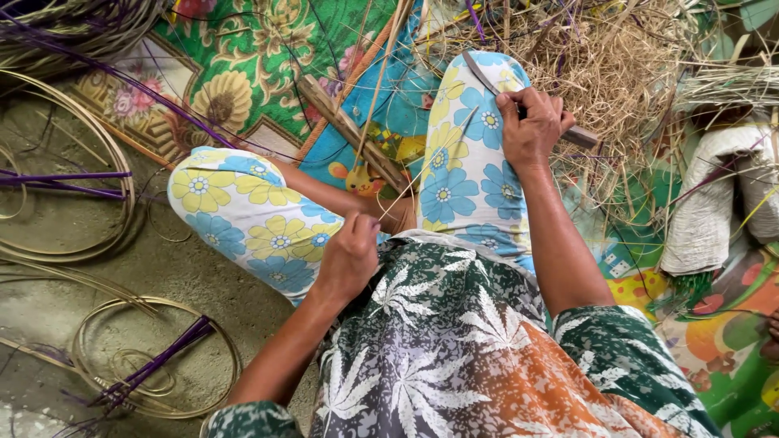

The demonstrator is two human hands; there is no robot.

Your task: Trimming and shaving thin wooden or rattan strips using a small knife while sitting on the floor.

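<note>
Two hands are being used over a flowered knee: a knife (519,96) is being gripped by the right hand (531,126), while a thin pale cane strip (422,166) is being pinched by the left hand (350,255). Bare floor (203,284) is lying open leftward, edged by coiled cane (122,357); dry shavings (617,65) are crowding the right.

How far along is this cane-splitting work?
Done: coiled strips lie on the floor, some tied with purple strands, and shavings are heaped by the knee. In hand: the right hand holds a knife against a thin strip, whose end the left hand pinches. Left: thicker sticks lie on the mat, not yet split.
</note>
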